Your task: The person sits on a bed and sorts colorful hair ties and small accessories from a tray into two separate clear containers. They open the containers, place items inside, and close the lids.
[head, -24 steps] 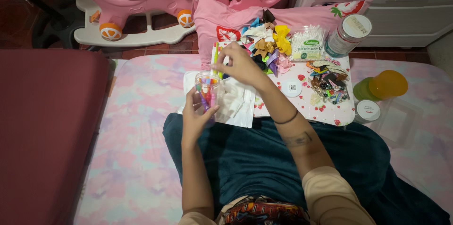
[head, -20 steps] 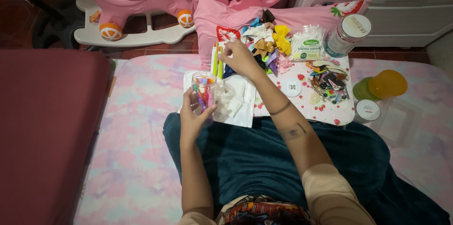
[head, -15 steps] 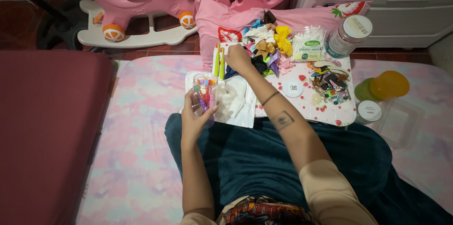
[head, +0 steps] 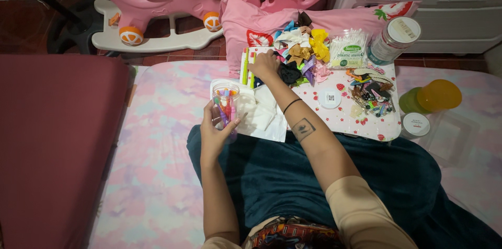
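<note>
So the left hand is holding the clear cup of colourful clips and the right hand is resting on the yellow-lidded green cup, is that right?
Not quite. In the head view, the left hand does hold the clear cup of colourful clips, but the right hand is on the pile of hair bows. The yellow-lidded green cup stands untouched, far off.

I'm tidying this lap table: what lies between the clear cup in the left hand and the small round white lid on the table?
In the head view, crumpled white cloths lie between the clear cup and the round white lid, and the right forearm crosses above.

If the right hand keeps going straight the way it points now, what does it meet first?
The right hand points away from the body, up-left. Probably the green markers beside its fingertips come first, then the pink pillow; depth is unclear.
</note>
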